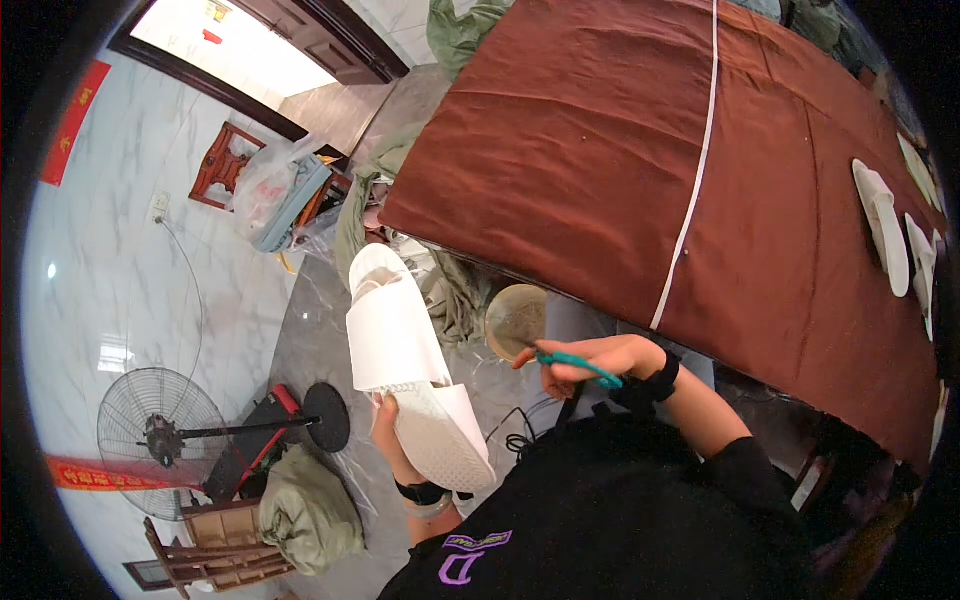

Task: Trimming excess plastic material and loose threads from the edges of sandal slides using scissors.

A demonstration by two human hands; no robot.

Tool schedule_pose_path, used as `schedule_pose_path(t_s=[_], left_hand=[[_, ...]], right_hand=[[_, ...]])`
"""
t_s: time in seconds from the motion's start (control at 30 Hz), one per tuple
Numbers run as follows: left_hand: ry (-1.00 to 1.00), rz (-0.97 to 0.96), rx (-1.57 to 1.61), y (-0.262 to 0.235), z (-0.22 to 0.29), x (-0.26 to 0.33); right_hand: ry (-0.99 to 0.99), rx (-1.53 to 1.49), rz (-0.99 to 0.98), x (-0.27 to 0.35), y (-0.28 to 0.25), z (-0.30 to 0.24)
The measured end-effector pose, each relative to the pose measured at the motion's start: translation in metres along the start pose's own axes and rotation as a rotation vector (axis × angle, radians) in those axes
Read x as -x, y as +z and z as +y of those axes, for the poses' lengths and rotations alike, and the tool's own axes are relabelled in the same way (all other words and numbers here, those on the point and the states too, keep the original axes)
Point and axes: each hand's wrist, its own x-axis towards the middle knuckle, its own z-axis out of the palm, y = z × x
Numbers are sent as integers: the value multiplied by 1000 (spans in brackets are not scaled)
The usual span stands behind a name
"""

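Observation:
My left hand point(388, 432) grips a white slide slipper point(395, 345) near its heel half. The slipper tilts, its rounded toe pointing up and away and its textured surface showing below the broad strap. A white flap stands out on its right side; I cannot tell whether it belongs to a second slipper. My right hand point(610, 357), bent at the wrist, closes around a slim teal-handled tool point(580, 366) with a dark tip, too small to name exactly. The tool is apart from the slipper.
A table with a brown-red cover point(560, 150) and a white strip stands ahead on the right. White slippers point(880, 225) lie at its right end. Below its edge is a round tan bucket point(517, 318). A standing fan point(165, 440) and a green sack point(310, 510) are left.

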Motion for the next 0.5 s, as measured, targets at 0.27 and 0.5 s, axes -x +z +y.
schedule_pose_path(t_s=[0.27, 0.5], left_hand=[[11, 15, 65, 4, -5, -1], [-34, 91, 111, 0, -5, -2]], right_hand=[[34, 68, -195, -19, -3, 8], [26, 22, -188, -8, 5, -6]])
